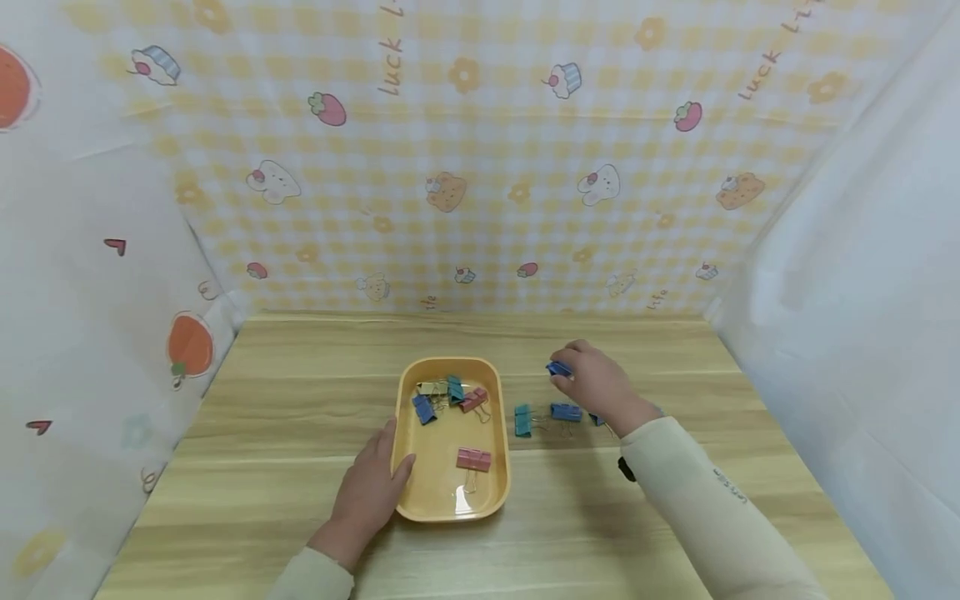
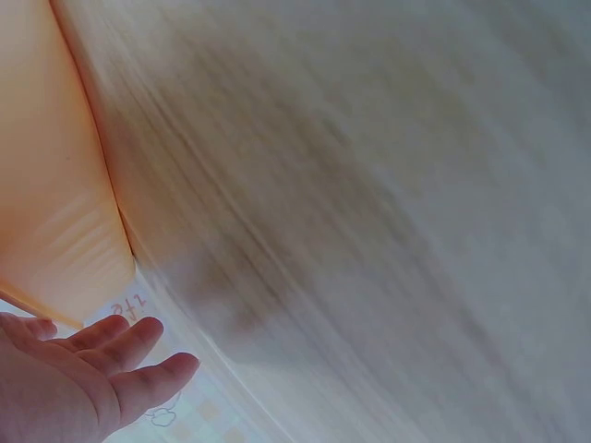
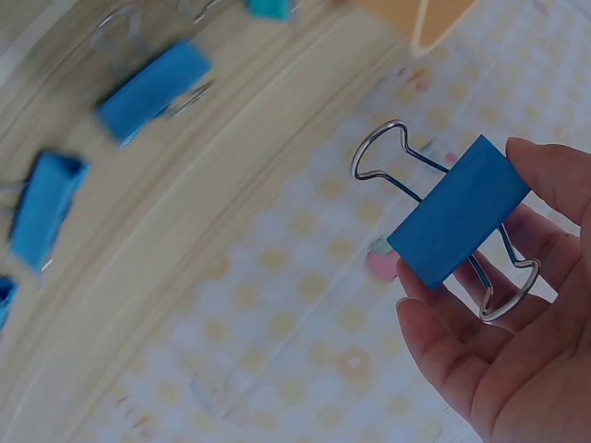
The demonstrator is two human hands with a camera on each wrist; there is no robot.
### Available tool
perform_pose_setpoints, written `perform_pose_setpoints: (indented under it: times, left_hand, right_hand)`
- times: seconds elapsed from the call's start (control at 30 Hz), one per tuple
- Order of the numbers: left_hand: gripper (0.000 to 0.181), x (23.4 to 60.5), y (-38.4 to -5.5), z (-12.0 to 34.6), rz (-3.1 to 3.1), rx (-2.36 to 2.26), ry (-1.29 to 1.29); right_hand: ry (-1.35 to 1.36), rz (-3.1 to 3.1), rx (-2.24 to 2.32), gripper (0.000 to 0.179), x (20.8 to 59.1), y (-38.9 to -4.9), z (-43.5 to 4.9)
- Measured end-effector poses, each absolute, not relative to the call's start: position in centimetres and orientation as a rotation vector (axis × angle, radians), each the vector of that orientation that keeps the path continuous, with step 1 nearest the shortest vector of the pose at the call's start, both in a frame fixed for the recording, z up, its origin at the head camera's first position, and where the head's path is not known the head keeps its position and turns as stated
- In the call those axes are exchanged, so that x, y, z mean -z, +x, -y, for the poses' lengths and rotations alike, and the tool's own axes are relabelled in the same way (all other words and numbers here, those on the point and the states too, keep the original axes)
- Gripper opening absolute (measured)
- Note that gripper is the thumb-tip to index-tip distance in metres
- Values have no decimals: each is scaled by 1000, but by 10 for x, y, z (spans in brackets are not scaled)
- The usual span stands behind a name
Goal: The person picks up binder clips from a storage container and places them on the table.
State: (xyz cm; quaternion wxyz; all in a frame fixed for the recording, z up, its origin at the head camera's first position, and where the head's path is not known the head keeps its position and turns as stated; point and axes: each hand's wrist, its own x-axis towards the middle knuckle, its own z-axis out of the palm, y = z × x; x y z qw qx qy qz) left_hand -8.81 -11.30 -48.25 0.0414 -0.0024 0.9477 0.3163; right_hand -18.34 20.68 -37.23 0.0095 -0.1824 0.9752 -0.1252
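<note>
My right hand (image 1: 600,383) pinches a blue binder clip (image 3: 459,212) by its two ends, thumb on one side and fingers on the other. Both wire handles of this clip stick out in the right wrist view. Below the hand, a teal binder clip (image 1: 522,421) and blue binder clips (image 1: 566,412) lie on the table, one partly hidden by the wrist. My left hand (image 1: 369,487) rests against the left side of a yellow tray (image 1: 504,487), its thumb over the rim and its fingers extended along the outside.
Inside the tray lie a pale yellow clip (image 1: 432,387), a blue clip (image 1: 423,409), a teal clip (image 1: 455,390) and two pink clips (image 1: 474,459). A patterned cloth (image 1: 480,233) hangs behind the wooden table (image 1: 300,392), with white sheets at both sides.
</note>
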Motion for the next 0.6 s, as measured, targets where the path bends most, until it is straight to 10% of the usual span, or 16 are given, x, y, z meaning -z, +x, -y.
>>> perform_pose_setpoints:
  times: [0.6]
  left_hand:
    - [69,477,-87,112,-2904,-847,-22]
  right_hand:
    - [-191,-3028,438,39,383,-187,-288]
